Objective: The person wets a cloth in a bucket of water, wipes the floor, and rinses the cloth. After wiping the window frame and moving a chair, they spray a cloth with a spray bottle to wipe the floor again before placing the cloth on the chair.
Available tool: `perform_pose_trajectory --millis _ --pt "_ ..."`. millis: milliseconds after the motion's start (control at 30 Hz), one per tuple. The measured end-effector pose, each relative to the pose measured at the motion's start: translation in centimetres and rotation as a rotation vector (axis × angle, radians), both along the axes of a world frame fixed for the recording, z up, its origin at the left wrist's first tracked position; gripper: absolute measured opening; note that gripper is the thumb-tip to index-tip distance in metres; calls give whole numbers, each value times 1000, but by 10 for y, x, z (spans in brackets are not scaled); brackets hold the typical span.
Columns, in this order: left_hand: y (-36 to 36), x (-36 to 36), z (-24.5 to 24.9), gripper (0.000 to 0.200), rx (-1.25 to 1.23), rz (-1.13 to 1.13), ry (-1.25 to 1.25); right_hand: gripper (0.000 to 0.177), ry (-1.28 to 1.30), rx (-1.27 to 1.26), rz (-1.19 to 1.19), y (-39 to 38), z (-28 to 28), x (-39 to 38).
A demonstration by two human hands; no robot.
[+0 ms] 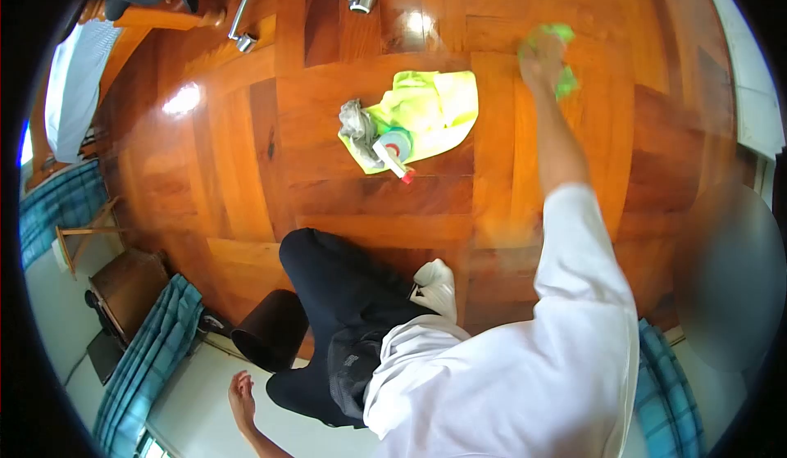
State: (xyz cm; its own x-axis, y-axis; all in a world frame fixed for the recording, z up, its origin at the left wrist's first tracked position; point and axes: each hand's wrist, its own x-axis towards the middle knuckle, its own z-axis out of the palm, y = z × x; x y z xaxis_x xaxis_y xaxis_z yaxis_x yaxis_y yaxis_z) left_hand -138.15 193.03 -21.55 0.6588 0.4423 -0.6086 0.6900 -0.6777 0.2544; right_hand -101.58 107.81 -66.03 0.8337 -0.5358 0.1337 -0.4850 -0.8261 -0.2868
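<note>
At the far right of the wooden floor, my right hand (543,63) grips a bright green cloth (564,83) and presses it down; motion blurs both. My left hand (241,390) hangs low at the left, away from the floor things, with its fingers loosely bent and nothing seen in them. In the middle of the floor lies a spread neon-yellow cloth (443,106). On its left part sit a crumpled grey rag (358,124) and a spray bottle (396,142) with a white and red trigger head, seen from above.
Glossy wooden floor (369,204) surrounds the cloths. Chair legs with casters (361,2) stand at the top. A dark bin (270,329) is beside my bent knee. Blue plaid curtains (147,351) hang at the left, and a blurred grey rounded object (730,278) rises at the right.
</note>
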Motion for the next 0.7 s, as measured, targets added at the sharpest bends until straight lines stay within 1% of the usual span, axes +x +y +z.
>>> perform_pose_trajectory --millis 33,67,100,133,167,200,233,300,367,400,467,500,533,567,600,633,667,700 --pt "-6 12 2 25 13 -8 4 63 201 61 114 8 8 40" --pt "-16 23 2 25 50 -53 16 63 250 -108 291 20 -6 63" --pt "-21 25 7 26 85 -93 32 63 298 -280 473 36 -8 73" --pt "-19 22 8 29 89 -82 12 63 296 -283 476 45 -8 71" --pt "-23 20 10 29 81 -74 9 64 263 -208 629 56 3 60" --pt "-31 16 15 29 43 -28 -43 65 229 -129 785 61 8 54" --pt "-39 9 20 30 14 22 -95 65 227 -130 801 55 17 50" --pt "-41 -10 36 30 15 86 -51 67 288 -104 423 27 17 30" --pt "-30 -43 48 29 19 137 13 68 46 -223 -19 2 -10 6" --pt "-22 -63 49 27 82 164 30 68 65 -221 -21 6 -11 -5" --pt "-14 -92 45 23 157 208 65 67 136 -206 246 16 0 -38" --pt "-6 -106 38 22 188 224 81 67 197 -109 325 43 22 -67" --pt "-6 -111 31 21 214 213 151 68 249 -8 403 77 51 -102" --pt "-8 -113 24 21 212 180 215 70 236 116 528 99 55 -147" --pt "-7 -116 18 22 146 180 183 68 219 189 617 120 59 -197" --pt "-6 -119 10 23 78 180 148 67 414 303 685 139 62 -237" --pt "-23 -107 8 23 67 179 148 69 499 323 818 149 62 -287" --pt "-52 -84 15 24 85 240 145 66 486 416 939 148 68 -326"
